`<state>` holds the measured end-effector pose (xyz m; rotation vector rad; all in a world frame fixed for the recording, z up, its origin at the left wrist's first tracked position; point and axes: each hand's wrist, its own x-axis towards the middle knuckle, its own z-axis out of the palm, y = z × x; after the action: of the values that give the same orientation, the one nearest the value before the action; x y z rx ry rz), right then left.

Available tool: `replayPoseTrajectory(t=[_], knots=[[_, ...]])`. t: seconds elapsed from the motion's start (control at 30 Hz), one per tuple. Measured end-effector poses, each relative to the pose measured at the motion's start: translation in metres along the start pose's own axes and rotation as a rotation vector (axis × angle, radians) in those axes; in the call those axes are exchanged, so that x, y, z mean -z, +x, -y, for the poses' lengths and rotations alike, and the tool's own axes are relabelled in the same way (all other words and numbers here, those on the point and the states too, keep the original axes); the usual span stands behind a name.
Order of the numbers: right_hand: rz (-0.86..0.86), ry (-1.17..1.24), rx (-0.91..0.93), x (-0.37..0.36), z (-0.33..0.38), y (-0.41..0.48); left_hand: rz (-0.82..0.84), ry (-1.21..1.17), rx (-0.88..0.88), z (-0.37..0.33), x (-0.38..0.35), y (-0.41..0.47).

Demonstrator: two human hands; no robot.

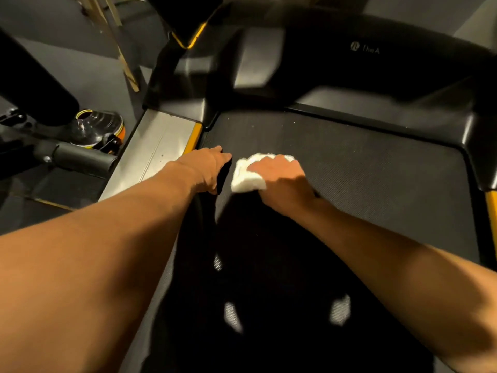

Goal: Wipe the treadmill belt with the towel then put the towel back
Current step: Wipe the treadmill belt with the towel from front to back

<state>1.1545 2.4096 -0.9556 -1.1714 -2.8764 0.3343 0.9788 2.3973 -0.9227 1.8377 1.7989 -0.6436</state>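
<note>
Leaning over a dark, finely ribbed rubber treadmill belt (363, 170), a person presses a crumpled white terry towel (246, 177) to it, a short way back from the glossy black plastic motor hood (376, 57). The right hand (279, 179) is curled over the towel, which pokes out leftward and hoodward. Pale specks (252, 126) lie between towel and hood, likely the next stroke's target. The left hand (207, 170) braces just beside the towel; with its fingers in shadow, apart or together cannot be told

Belt (376, 179) open right & ahead of towel (246, 176). Motor cover (363, 68) blocks far end; left hand (207, 170) & side rail (158, 149) crowd left.
</note>
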Motion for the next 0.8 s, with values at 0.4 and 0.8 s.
replayPoseTrajectory(t=[0.4, 0.8], knots=[[0.06, -0.228, 0.033, -0.005, 0.011, 0.038, -0.246, -0.151, 0.164, 0.05, -0.012, -0.019], [0.165, 0.158, 0.112, 0.006, 0.046, 0.063, -0.214, -0.166, 0.204, 0.051, -0.011, -0.022]])
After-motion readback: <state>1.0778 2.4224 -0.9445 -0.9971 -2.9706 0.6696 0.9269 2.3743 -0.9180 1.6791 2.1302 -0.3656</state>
